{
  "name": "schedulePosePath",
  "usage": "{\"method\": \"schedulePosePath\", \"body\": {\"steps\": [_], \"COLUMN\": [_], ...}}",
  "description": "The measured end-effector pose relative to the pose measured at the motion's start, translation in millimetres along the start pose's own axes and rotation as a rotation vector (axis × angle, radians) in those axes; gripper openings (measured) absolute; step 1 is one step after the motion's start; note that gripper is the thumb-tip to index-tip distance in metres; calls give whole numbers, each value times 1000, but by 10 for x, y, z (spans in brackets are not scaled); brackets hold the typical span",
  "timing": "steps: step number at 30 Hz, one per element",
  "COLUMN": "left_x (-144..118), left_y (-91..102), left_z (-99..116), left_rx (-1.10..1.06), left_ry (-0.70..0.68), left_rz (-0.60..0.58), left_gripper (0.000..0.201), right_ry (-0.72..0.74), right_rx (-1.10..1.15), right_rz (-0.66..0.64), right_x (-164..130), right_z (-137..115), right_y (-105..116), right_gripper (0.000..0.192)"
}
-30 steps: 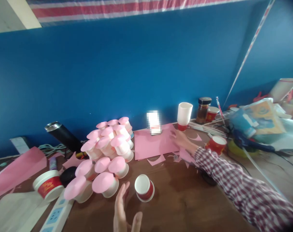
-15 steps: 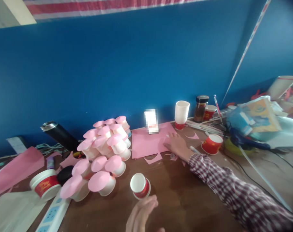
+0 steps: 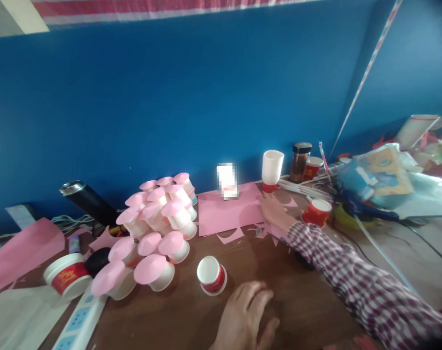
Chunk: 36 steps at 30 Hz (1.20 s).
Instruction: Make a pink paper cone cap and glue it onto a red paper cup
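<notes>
My left hand point(image 3: 244, 318) rests palm down on the brown table point(image 3: 301, 316) with its fingers slightly apart and nothing in it. Just left of it, a small red and white paper cup point(image 3: 210, 275) lies tilted with its mouth up. My right hand point(image 3: 275, 213), in a plaid sleeve, lies flat on the right edge of a pink paper sheet point(image 3: 224, 214) among pink scraps point(image 3: 230, 237). It touches the paper and I see no grip. A pile of paper cups capped with pink discs point(image 3: 158, 223) stands to the left.
At the back stand a stack of white cups point(image 3: 272, 167), a dark jar point(image 3: 300, 162) and a red cup point(image 3: 317, 212). Bags and cables point(image 3: 381, 180) crowd the right. On the left are a black flask point(image 3: 85, 201), a white tub point(image 3: 65, 277), a power strip point(image 3: 80, 323) and pink paper point(image 3: 20, 253).
My left hand has moved right past the small cup and turned palm down onto the table. My right hand drew back slightly, then went forward again along the pink sheet's edge.
</notes>
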<state>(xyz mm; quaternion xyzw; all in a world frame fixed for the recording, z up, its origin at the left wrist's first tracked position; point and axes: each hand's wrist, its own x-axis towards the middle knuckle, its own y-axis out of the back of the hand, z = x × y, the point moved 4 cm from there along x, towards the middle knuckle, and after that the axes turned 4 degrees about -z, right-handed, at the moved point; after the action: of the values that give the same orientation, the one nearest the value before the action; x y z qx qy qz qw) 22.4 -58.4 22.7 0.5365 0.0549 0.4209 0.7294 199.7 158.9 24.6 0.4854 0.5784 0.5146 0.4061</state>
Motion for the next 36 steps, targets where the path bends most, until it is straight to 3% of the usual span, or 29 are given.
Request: {"method": "schedulePosePath", "body": {"steps": [3, 6, 12, 16, 20, 23, 29, 36], "left_x": [258, 369, 294, 286, 318, 318, 314, 312], "left_y": [-18, -134, -313, -321, -342, -337, -292, -295], "left_z": [-48, -89, -182, -198, -194, -194, -186, -179], "left_rx": [-39, -71, -110, -174, -176, -162, -181, -165], "left_ry": [117, 165, 161, 146, 120, 106, 138, 146], "left_rz": [-64, -105, -83, -33, -15, -2, -26, -37], "left_gripper": [38, 38, 35, 29, 28, 27, 26, 27], "right_ry": [150, 230, 194, 208, 228, 151, -104, -310], "right_rx": [53, 87, 130, 155, 166, 179, 113, -49], "right_rz": [-5, -54, -44, -31, -39, 11, 44, -67], "right_x": [44, 100, 25, -335, -644, -725, -948, -1121], "right_z": [-365, -552, -330, -259, -283, -122, 460, 623], "right_y": [-100, -191, -73, -21, -90, -26, 242, 85], "right_gripper": [30, 26, 25, 28, 16, 22, 27, 24]}}
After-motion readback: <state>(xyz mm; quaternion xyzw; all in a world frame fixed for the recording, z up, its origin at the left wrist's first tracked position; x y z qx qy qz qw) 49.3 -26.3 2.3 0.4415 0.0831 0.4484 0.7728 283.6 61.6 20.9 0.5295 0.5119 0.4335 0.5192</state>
